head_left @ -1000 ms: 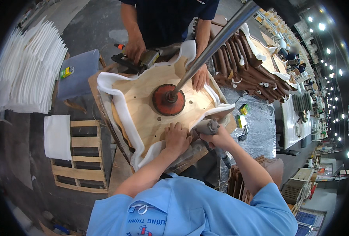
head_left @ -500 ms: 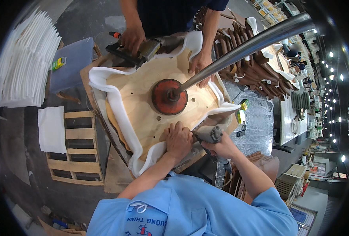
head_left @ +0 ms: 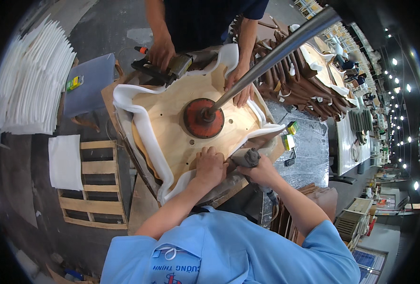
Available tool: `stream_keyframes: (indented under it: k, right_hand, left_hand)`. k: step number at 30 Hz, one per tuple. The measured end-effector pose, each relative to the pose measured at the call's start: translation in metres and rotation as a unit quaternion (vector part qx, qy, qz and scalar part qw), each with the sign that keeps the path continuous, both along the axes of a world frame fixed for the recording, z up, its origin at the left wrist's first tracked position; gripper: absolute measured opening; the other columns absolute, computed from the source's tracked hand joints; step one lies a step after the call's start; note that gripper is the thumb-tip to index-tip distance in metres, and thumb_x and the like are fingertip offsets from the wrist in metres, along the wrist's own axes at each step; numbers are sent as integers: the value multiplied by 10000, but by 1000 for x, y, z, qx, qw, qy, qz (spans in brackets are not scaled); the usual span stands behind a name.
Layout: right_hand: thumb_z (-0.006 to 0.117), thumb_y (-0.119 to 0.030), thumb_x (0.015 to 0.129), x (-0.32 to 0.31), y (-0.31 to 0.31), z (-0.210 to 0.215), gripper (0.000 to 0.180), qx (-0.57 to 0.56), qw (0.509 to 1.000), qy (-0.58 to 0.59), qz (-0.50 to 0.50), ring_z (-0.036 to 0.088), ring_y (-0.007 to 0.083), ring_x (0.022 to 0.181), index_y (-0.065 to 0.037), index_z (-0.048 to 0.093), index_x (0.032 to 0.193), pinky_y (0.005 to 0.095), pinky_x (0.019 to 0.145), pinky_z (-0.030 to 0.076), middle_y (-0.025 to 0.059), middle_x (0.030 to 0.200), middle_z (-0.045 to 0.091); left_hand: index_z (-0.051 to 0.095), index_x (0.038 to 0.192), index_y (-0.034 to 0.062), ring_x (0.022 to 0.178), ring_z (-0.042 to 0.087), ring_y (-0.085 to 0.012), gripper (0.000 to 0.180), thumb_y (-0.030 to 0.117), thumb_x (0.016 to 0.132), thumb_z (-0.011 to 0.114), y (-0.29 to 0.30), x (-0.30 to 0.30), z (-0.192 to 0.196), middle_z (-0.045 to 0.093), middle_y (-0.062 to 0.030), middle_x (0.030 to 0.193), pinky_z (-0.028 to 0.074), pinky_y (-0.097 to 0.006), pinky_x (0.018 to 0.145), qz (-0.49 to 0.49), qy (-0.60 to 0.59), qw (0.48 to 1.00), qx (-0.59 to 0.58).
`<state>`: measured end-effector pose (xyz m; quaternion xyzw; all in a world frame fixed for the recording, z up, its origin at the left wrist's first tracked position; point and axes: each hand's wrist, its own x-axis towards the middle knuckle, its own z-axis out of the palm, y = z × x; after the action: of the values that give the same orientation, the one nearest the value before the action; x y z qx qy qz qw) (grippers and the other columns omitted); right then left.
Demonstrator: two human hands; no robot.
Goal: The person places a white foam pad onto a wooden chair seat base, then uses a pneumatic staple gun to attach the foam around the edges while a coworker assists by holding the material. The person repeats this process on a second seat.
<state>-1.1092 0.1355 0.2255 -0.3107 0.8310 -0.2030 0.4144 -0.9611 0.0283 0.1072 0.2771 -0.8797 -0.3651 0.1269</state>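
My right hand (head_left: 262,171) is wrapped round a grey staple gun (head_left: 246,158), its nose down at the near edge of a pale plywood panel (head_left: 165,125). Just left of the gun, my left hand (head_left: 211,165) has its fingers curled over that edge, gripping the folded brown cover (head_left: 266,140); the fingertips are partly hidden. White foam padding (head_left: 145,128) wraps the panel's rim. A round red clamp pad (head_left: 191,118) on a metal shaft (head_left: 271,59) presses on the panel's middle.
Across the panel, a co-worker's one hand (head_left: 161,53) holds another staple gun (head_left: 179,66); the other hand (head_left: 238,85) rests on the wood. Brown covers (head_left: 290,80) pile up at the right. White sheets (head_left: 30,80) and a wooden pallet (head_left: 98,167) stand left.
My right hand and the staple gun have shifted slightly left, closer to my left hand. My left hand stays at the near edge. The whole view has tilted a little.
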Motion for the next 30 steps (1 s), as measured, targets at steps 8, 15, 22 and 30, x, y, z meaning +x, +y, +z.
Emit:
stream_keyframes:
  k: [8, 15, 22, 30]
  right_hand:
    - [816, -178, 903, -6, 10, -1, 330, -16, 997, -59, -44, 636, 137, 588, -28, 697, 1171, 324, 545, 520, 47, 780, 700]
    - [809, -154, 910, 6, 10, 5, 355, 15, 994, -97, -45, 606, 129, 580, -25, 689, 1219, 323, 542, 494, 33, 767, 687]
    - [822, -174, 894, 13, 0, 9, 459, 36, 996, -68, -52, 629, 142, 609, -40, 674, 1307, 320, 582, 529, 57, 869, 719]
    - [827, -202, 891, 14, -2, 5, 413, 10, 1000, -14, -13, 690, 188, 697, -45, 700, 1251, 354, 618, 568, 98, 982, 757]
  left_hand:
    - [740, 875, 81, 1164, 533, -339, 165, 221, 828, 814, 9, -6, 3, 626, -119, 1091, 407, -532, 982, 50, 10, 998, 48]
    - [699, 794, 65, 1097, 507, -362, 148, 179, 844, 780, 16, -9, -8, 592, -132, 1047, 400, -511, 978, 102, 51, 991, 76]
    - [709, 812, 69, 1097, 514, -361, 129, 175, 868, 757, 20, -8, -4, 597, -129, 1053, 409, -510, 970, 107, 43, 992, 50]
    - [758, 892, 95, 1101, 549, -349, 127, 199, 828, 794, -4, 10, -5, 617, -118, 1041, 432, -506, 962, 30, 13, 999, 42]
